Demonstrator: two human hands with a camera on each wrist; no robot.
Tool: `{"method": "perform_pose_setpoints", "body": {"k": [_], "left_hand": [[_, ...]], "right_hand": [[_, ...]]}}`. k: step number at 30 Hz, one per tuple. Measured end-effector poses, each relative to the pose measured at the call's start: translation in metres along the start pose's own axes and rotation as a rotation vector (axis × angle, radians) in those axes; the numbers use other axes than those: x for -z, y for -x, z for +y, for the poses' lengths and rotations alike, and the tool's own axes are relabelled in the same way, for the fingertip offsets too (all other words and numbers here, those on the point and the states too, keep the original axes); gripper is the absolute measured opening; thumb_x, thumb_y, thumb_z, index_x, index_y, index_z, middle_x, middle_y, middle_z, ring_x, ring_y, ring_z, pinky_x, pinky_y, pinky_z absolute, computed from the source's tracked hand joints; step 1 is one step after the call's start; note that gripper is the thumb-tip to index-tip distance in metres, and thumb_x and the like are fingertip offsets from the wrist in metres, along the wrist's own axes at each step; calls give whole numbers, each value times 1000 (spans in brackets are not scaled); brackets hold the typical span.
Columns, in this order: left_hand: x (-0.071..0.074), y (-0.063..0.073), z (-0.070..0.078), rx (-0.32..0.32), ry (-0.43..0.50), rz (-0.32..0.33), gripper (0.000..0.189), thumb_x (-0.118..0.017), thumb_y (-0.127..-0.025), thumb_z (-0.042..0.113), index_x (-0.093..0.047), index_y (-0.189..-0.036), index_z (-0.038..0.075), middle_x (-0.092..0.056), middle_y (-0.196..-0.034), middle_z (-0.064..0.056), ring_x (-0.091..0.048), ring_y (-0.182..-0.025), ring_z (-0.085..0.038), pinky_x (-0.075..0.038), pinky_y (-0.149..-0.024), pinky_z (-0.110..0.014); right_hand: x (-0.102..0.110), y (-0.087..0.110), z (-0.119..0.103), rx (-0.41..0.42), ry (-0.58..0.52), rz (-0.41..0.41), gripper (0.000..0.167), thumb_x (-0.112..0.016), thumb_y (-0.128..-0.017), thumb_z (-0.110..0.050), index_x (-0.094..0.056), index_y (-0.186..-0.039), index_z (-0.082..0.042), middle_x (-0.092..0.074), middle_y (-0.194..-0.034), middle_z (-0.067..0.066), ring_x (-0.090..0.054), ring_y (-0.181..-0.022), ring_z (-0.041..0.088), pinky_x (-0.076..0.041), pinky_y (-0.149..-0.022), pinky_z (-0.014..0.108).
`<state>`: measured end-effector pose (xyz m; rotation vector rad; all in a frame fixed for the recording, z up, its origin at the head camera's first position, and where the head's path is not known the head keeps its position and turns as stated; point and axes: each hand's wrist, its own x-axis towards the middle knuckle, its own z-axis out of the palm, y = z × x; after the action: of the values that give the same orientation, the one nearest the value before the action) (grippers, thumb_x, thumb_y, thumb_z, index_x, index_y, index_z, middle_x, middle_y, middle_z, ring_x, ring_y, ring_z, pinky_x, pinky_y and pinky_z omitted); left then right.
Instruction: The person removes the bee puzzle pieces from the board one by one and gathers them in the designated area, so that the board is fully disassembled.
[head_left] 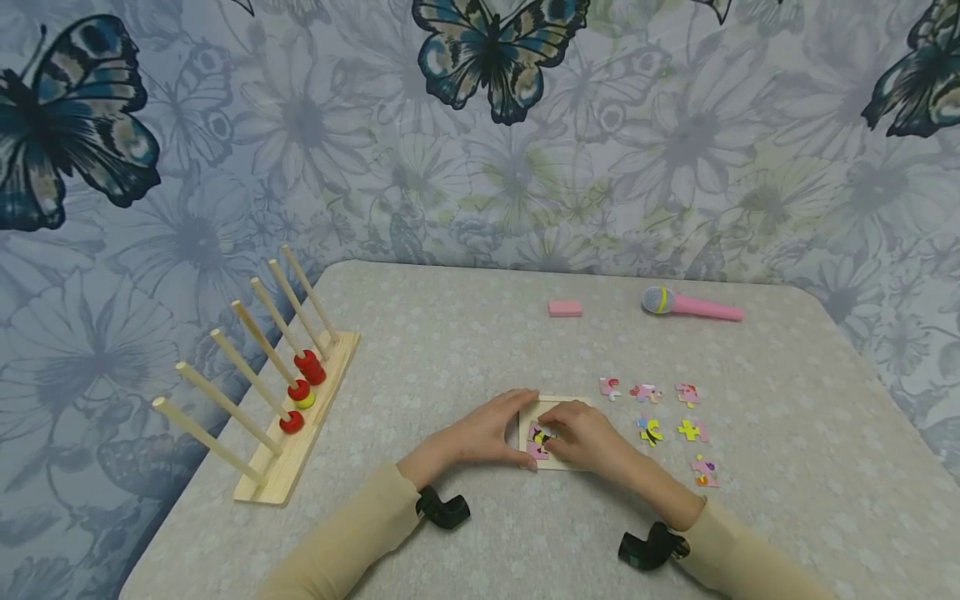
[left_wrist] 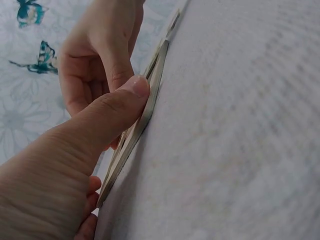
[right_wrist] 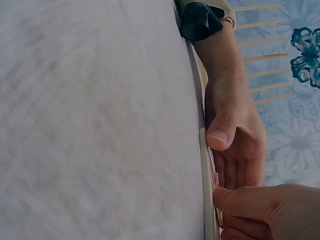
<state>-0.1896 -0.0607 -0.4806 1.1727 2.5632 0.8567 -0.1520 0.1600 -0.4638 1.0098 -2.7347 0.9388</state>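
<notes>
A shallow wooden puzzle tray (head_left: 566, 400) lies on the table, with pink jigsaw pieces (head_left: 537, 452) showing a yellow and black picture at its left side. My left hand (head_left: 487, 429) holds the tray's left side, the thumb at the near corner and the fingers at the far one. In the left wrist view its thumb (left_wrist: 136, 86) lies along the tray's edge (left_wrist: 145, 117). Over the tray, my right hand (head_left: 588, 435) pinches a jigsaw piece (head_left: 542, 437) between thumb and fingers, close to the pieces inside. Its fingers partly hide that piece.
Several loose jigsaw pieces (head_left: 687, 394) lie right of the tray. Behind them are a pink toy microphone (head_left: 705, 307) and a pink block (head_left: 565, 309). A wooden peg stand (head_left: 273, 483) with red and yellow rings (head_left: 302, 392) stands at the left. A patterned wall borders the table's back.
</notes>
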Motion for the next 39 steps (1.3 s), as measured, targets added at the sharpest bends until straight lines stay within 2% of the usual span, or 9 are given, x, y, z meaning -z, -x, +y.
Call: {"method": "perform_pose_setpoints", "body": {"k": [5,9,14,21,28,31,33,35,39], "left_hand": [[-1,0,-1,-5,-14,-2,103,-75,-72,54,-25,-149,8,-31,-150,-8,-26,-137,-20,-26,-110,-36],[-1,-1,-2,-9,-19,-6,102,-76,-73,52,-25,-148,6,-31,-149,-8,-27,-137,-19,-26,-109,-34],[0,-3,-1,-12,-30,-12,102,-78,-72,50,-26,-148,5,-31,-149,-9,-27,-137,-19,-25,-110,-33],[0,-2,-2,-11,-46,-11,102,-78,-72,49,-26,-148,5,-30,-150,-9,-27,-137,-19,-25,-110,-32],[-2,-2,-3,-15,-41,-3,102,-78,-73,49,-26,-148,5,-31,-149,-10,-28,-136,-20,-26,-109,-33],[-1,-1,-2,-16,-42,0,102,-78,-73,49,-26,-148,6,-31,-149,-10,-28,-136,-20,-26,-109,-33],[-1,-1,-3,-18,-49,2,102,-78,-72,49,-26,-148,6,-31,-149,-9,-28,-136,-20,-26,-109,-33],[-1,-1,-3,-17,-52,1,102,-77,-73,50,-26,-148,6,-31,-149,-9,-29,-136,-19,-27,-109,-33],[-1,-2,-3,-28,-47,-1,102,-76,-73,53,-26,-148,6,-31,-149,-8,-27,-136,-19,-27,-109,-34]], "right_hand": [[4,0,1,2,-2,12,27,-74,-81,-9,-67,-107,-5,-66,-105,5,-59,-103,27,-48,-87,44],[23,3,10,-21,-15,38,30,-74,-81,-9,-66,-111,-4,-66,-105,5,-61,-96,24,-51,-79,42],[49,22,34,-116,17,34,32,-74,-81,-7,-66,-111,-3,-65,-105,5,-62,-95,25,-52,-79,43],[56,44,54,-162,84,16,30,-74,-80,-5,-68,-109,-4,-67,-103,3,-63,-93,22,-52,-77,41],[62,46,55,-155,93,11,29,-74,-81,-8,-68,-109,-4,-68,-105,5,-62,-97,25,-51,-80,43],[69,40,48,-180,69,74,33,-75,-81,-11,-67,-112,-3,-66,-108,8,-62,-99,29,-51,-80,47],[70,33,40,-159,36,130,34,-75,-81,-11,-67,-113,-2,-66,-109,9,-62,-98,31,-51,-78,49],[63,25,30,-95,2,149,34,-76,-80,-10,-67,-112,-2,-66,-108,9,-63,-93,30,-53,-75,48],[36,12,9,42,-42,44,32,-74,-82,-12,-67,-112,-2,-67,-108,8,-63,-94,27,-53,-77,43]]}}
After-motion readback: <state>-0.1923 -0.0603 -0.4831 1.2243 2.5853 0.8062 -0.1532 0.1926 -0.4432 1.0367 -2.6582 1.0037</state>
